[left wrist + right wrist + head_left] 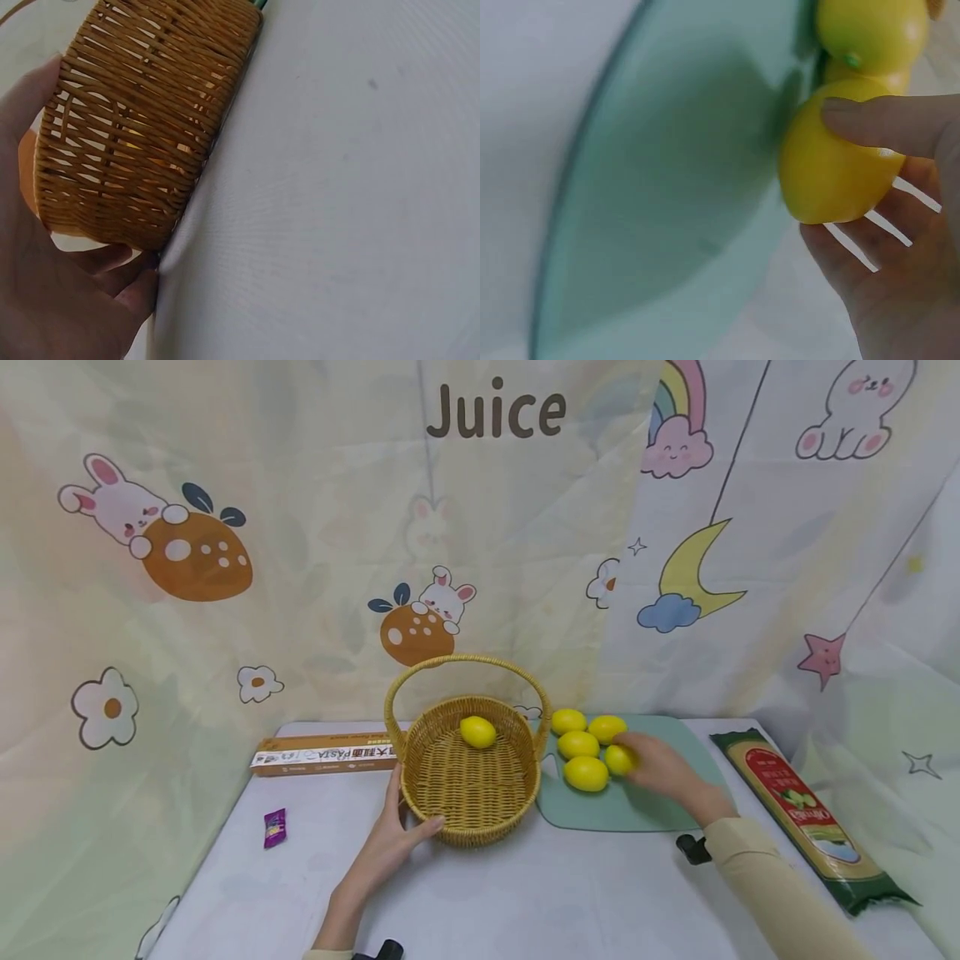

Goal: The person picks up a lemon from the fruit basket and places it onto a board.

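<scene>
A round wicker basket (pixel 467 785) with a tall handle stands mid-table, one lemon (pixel 477 732) lying inside. My left hand (pixel 393 835) grips the basket's left side, thumb at the rim; in the left wrist view its fingers (pixel 124 274) curl against the lower weave. Over the green cutting board (pixel 652 814), my right hand (pixel 667 768) holds a lemon (pixel 832 161) between thumb and fingers. Several more lemons (pixel 586 773) sit close beside it on the board's left part.
A long pasta box (pixel 326 755) lies behind the basket's left side. Nearer on the left is a small purple packet (pixel 275 828). At the right edge lies a green and red pasta bag (pixel 806 814). A printed cloth (pixel 315 568) hangs behind the white table (pixel 525 902).
</scene>
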The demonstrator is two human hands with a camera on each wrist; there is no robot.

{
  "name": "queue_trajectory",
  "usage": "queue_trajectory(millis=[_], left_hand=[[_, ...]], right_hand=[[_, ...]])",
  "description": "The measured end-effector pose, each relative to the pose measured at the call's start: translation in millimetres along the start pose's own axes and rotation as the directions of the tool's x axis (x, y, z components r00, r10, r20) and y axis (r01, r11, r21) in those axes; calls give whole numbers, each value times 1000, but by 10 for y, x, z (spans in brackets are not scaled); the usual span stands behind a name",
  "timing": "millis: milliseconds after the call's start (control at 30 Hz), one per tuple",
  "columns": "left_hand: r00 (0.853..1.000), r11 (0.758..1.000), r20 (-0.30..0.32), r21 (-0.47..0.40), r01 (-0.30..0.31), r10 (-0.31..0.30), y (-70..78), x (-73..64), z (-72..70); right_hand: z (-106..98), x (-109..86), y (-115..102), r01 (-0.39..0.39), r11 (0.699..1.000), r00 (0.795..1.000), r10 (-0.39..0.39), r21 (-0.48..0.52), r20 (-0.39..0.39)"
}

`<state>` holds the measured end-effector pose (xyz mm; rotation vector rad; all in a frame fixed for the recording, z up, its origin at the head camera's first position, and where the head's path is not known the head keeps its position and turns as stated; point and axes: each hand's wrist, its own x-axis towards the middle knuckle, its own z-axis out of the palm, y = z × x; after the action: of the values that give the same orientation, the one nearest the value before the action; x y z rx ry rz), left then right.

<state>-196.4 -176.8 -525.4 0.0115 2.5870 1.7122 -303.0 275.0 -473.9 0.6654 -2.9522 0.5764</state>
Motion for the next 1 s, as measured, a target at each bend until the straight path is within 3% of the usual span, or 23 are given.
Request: queue_trajectory(millis=[500, 767, 1000], left_hand=[[1000, 1000, 19, -14, 2, -2, -20, 23, -15], [1000, 999, 24, -31, 17, -17, -52, 42, 7], [1000, 1000, 14, -23, 1, 0, -22, 21, -3]], right_hand=[[148, -38, -36, 10, 1000, 997, -10, 7, -72], [47, -80, -112, -7, 1000, 999, 8, 30, -33], [-80, -91, -307, -4, 1000, 1000, 4, 26, -17]])
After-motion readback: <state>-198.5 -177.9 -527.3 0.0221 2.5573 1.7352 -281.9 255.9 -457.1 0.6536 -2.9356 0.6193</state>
